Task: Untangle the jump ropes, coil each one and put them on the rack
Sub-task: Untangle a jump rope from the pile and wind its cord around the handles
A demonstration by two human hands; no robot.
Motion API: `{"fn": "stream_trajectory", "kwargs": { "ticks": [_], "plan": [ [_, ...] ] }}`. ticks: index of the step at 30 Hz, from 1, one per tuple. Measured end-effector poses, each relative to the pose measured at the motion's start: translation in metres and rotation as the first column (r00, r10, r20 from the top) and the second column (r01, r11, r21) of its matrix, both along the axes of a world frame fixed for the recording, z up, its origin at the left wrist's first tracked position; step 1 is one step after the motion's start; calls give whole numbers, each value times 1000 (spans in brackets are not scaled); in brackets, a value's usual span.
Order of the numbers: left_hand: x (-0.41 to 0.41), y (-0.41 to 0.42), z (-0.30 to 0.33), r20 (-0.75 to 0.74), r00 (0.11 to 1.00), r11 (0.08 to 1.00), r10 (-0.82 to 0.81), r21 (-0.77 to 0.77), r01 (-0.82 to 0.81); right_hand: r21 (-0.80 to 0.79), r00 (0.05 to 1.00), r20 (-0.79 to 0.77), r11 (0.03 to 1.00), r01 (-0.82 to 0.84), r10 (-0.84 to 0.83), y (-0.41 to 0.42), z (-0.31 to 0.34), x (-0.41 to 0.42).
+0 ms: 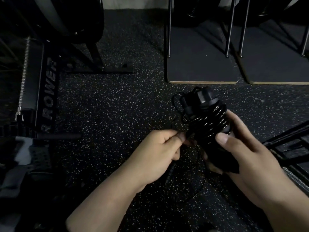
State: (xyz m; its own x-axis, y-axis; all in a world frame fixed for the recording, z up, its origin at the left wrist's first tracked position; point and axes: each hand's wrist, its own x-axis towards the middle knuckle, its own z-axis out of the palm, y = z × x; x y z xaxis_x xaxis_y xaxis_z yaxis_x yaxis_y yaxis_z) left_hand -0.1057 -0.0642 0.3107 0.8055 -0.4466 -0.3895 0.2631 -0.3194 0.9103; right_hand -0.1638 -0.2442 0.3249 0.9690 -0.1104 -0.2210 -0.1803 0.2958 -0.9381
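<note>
Starting at your left, a rower point(48, 91) sits on the speckled floor point(117, 101). Your left hand point(160, 151) pinches a loose strand of the black jump rope point(209, 121) between thumb and fingers, its grip closed on the cord. Just beside it, your right hand point(242, 148) wraps around the coiled bundle with both handles, held above the floor. Beyond stand two dark boards point(200, 64); a black rack point(287, 144) edges in at the right.

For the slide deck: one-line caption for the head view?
Right hand grips jump rope handles wound with cord while left hand pinches the loose cord over speckled gym floor.
</note>
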Motion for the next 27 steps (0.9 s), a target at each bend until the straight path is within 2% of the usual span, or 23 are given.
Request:
{"fn": "stream_trajectory", "kwargs": {
  "ticks": [5, 8, 10, 12, 15, 17, 21, 24, 26, 27],
  "plan": [
    [1, 1, 2, 9, 998, 997, -68, 43, 68, -95, 999, -33, 995, 23, -26, 1, 2, 1],
    [2, 3, 0, 29, 992, 986, -126, 111, 122, -323, 999, -33, 946, 6, -18, -3, -2, 2],
    [2, 4, -1, 98, 973, 955, -209, 235, 182, -533, 998, -49, 843, -66, 47, -2, -6, 3],
    [1, 3, -2, 191, 923, 875, -334, 428, 228, -683, 984, -153, 710, -174, 94, -2, -13, 5],
    [1, 5, 5, 279, 800, 692, -531, 688, 220, -770, 964, -249, 584, -257, 96, -4, -25, 4],
    [3, 9, 11, 309, 732, 626, -607, 753, 201, -788, 952, -273, 536, -304, 139, -5, -28, 3],
    [13, 24, 22, 394, 658, 651, -642, 733, 196, -771, 850, -444, 362, -524, 285, -7, -22, 2],
    [22, 39, 19, 372, 639, 655, -673, 702, 281, -600, 724, -489, 414, -684, 487, -13, -18, 2],
    [26, 49, 16, 415, 653, 722, -634, 620, 307, -426, 653, -441, 496, -756, 616, -19, -12, 2],
    [28, 54, 14, 437, 694, 783, -572, 541, 305, -306, 622, -385, 542, -783, 681, -21, -9, 2]
  ]
}}
